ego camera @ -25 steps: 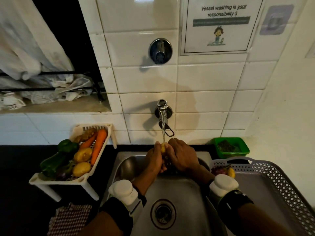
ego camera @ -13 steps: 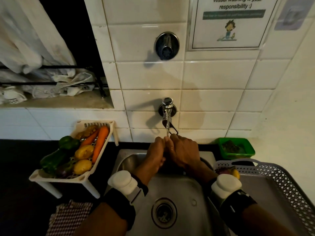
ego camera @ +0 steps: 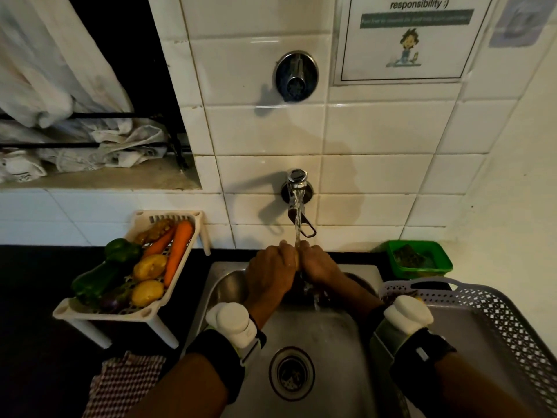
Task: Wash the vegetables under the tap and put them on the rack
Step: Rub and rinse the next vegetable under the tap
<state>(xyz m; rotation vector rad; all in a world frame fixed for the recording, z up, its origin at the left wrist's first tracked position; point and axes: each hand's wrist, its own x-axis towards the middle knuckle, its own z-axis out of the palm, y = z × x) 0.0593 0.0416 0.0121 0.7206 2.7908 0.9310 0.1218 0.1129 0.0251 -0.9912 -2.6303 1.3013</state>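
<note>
Here, rack (ego camera: 104,310) full of carrots (ego camera: 179,250), potatoes (ego camera: 149,267), peppers (ego camera: 96,280).

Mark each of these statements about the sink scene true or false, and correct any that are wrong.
1. Water is running from the tap. True.
2. Both hands are held together under the stream over the sink. True: the left hand and right hand meet around a small yellowish vegetable.
3. The white rack on the left is empty. False: it holds two carrots, potatoes and green peppers, among others.
4. The rack stands inside the sink. False: it stands on the dark counter left of the sink.
5. A green tub stands right of the tap, against the wall. True.
</note>
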